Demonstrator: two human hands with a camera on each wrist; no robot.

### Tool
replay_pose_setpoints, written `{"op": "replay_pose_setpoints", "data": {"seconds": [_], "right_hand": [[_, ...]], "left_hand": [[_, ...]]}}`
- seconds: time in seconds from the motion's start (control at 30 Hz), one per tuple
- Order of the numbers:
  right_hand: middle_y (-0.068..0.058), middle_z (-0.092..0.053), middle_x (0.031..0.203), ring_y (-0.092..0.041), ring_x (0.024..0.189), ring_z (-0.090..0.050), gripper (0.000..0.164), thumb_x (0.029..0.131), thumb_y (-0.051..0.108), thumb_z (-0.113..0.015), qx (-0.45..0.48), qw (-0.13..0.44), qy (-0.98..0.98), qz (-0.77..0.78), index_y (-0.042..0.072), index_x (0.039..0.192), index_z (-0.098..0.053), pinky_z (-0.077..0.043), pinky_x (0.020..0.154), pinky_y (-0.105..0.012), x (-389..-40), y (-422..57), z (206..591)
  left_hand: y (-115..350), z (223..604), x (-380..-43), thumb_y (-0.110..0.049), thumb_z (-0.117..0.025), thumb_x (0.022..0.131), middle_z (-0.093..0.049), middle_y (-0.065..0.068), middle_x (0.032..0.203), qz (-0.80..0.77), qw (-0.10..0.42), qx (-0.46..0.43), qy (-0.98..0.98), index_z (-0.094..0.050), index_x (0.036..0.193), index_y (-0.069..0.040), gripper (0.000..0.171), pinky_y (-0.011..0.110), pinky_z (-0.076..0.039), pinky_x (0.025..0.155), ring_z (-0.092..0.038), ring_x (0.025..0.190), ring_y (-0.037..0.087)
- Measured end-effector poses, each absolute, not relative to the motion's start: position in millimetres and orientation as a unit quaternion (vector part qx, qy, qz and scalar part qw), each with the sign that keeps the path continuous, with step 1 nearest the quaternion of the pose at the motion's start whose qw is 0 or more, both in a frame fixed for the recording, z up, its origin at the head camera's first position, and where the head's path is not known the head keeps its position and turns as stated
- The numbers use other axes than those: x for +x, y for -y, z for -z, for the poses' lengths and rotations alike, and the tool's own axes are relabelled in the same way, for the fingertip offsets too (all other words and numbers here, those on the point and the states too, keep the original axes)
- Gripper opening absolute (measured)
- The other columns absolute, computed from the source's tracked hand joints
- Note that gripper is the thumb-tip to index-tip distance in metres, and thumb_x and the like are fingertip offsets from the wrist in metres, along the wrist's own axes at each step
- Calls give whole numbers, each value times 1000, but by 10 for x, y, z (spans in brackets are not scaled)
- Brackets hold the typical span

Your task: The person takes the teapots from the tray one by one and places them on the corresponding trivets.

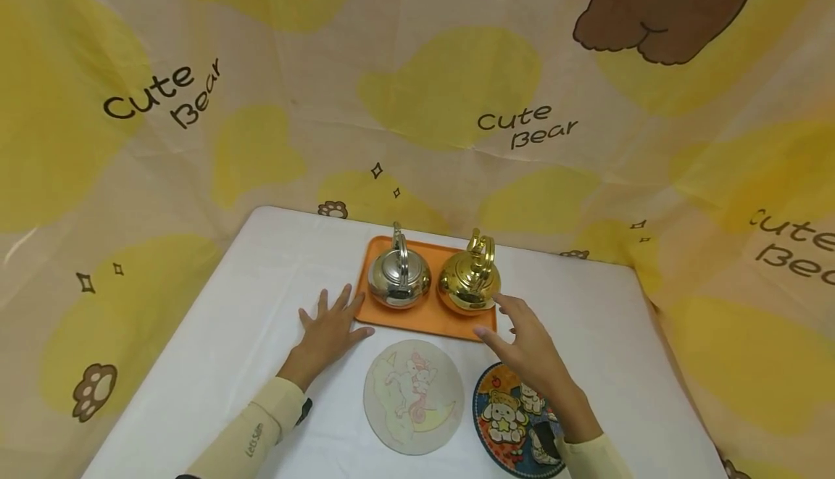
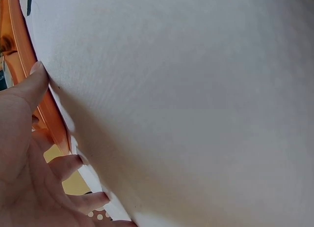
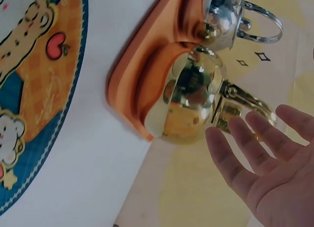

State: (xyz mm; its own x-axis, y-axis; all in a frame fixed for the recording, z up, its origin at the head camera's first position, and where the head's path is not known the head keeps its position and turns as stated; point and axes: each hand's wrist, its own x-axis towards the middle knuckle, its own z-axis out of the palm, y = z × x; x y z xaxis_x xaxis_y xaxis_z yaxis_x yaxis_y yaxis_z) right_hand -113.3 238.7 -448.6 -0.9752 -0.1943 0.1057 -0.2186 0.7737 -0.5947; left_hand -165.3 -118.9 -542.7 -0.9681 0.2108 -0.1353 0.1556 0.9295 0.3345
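Note:
An orange tray carries a silver kettle on its left and a gold kettle on its right, both with arched top handles. My left hand rests spread on the white cloth, its fingers at the tray's left edge. Seen from the left wrist, the thumb lies against the tray's rim. At the gold kettle's right side is my right hand, with extended fingers and thumb apart. The right wrist view has its fingertips close by the gold kettle's handle, gripping nothing.
Nearer the body lies a pale round mat with a pink cartoon drawing. To its right is a dark blue and orange round mat, partly under my right forearm. A yellow patterned curtain hangs behind the white table.

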Motion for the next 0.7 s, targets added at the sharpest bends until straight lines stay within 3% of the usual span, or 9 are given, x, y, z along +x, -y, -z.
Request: {"op": "replay_pose_setpoints", "data": {"seconds": [0.27, 0.7], "right_hand": [[-17, -53, 155, -42, 135, -57, 73, 101, 39, -74, 158, 9, 902, -401, 10, 161, -44, -57, 95, -57, -1218, -2221, 4566], [-18, -50, 158, -41, 140, -54, 72, 102, 41, -71, 173, -4, 876, -450, 11, 161, -43, -54, 102, -61, -1298, -1970, 4541]], "left_hand": [[1181, 5427, -1646, -56, -67, 99, -27, 20, 173, -167, 78, 95, -978, -42, 164, -14, 81, 95, -17, 103, -16, 153, 66], [1161, 5407, -1658, -56, -67, 100, -25, 20, 174, -177, 83, 90, -977, -42, 164, -13, 81, 94, -15, 105, -14, 154, 65]]}}
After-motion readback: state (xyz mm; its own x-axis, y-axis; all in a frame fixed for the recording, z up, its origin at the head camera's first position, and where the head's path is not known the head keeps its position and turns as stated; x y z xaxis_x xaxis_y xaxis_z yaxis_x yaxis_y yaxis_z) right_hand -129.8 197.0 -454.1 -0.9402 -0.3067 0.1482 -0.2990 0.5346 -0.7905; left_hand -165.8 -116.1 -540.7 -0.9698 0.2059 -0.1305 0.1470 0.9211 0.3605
